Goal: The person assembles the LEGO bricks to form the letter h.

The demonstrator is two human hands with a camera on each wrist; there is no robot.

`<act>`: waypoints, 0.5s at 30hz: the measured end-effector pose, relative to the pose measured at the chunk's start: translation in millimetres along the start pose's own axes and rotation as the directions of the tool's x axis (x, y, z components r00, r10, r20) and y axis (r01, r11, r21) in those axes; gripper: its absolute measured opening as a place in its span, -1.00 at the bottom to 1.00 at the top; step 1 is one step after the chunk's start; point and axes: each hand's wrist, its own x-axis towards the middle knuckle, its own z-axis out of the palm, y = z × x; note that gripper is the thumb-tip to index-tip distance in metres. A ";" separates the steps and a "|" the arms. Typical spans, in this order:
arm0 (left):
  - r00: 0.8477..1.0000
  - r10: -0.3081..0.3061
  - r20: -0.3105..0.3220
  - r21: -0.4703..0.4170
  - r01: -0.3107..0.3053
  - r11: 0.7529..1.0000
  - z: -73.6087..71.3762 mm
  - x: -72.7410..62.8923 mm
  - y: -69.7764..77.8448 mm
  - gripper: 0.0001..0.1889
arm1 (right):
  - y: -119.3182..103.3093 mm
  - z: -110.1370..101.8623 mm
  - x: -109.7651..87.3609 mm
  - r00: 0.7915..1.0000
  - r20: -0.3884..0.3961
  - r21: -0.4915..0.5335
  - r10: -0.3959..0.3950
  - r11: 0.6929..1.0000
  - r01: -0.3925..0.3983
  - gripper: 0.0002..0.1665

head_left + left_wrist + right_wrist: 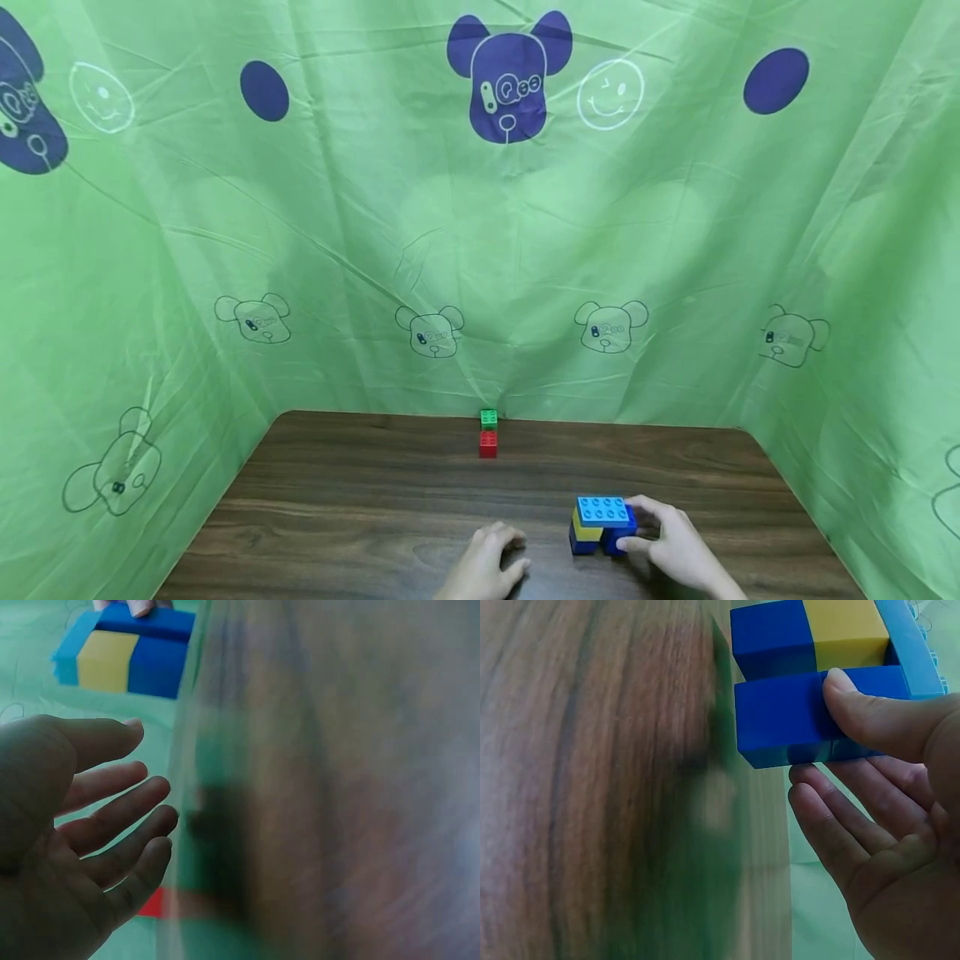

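A small toy-brick arch stands on the table right of centre. Its light-blue top brick (602, 511) spans two columns: a yellow brick (587, 531) over a dark-blue brick (582, 546) on the left, and blue bricks (780, 716) on the right. My right hand (671, 546) pinches the right column, thumb on the near face and fingers on the far side. To the left of the arch, apart from it, my left hand (486, 564) is held low over the table with relaxed fingers, thumb spread. Nothing is in its grasp in the left wrist view.
Near the table's back edge are a red brick (488, 445) and a green brick (489, 419), close together; I cannot tell whether they are joined. The brown wood-grain table (360, 500) is enclosed by a green printed curtain (510, 250) at the back and sides.
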 end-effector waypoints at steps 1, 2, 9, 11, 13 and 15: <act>1.000 0.013 -0.013 0.007 -0.013 1.000 -3.0 1.0 -0.4 -0.76 | 1.0 -0.2 -0.6 1.000 0.003 -0.003 -0.003 1.000 0.003 -0.38; 1.000 0.018 -0.025 0.024 -0.018 1.000 -6.2 2.4 -0.8 -0.77 | 1.8 -0.2 -1.3 1.000 0.006 -0.008 -0.003 1.000 0.003 -0.39; 0.998 -0.049 -0.048 0.168 0.057 0.984 -38.4 23.4 -0.1 -0.74 | 5.8 0.1 -4.8 0.999 0.018 -0.058 0.036 0.998 -0.035 -0.32; 0.996 -0.043 -0.076 0.221 0.059 0.973 -47.5 33.6 -2.0 -0.72 | 7.1 0.1 -5.5 0.999 0.016 -0.062 0.044 0.997 -0.043 -0.30; 0.994 -0.041 -0.099 0.254 0.065 0.965 -56.8 45.5 -4.9 -0.70 | 8.4 0.5 -5.5 0.999 0.014 -0.063 0.041 0.997 -0.040 -0.30; 0.992 -0.046 -0.115 0.279 0.076 0.957 -65.8 57.8 -8.2 -0.69 | 9.2 1.0 -5.4 0.999 0.013 -0.060 0.036 0.998 -0.035 -0.30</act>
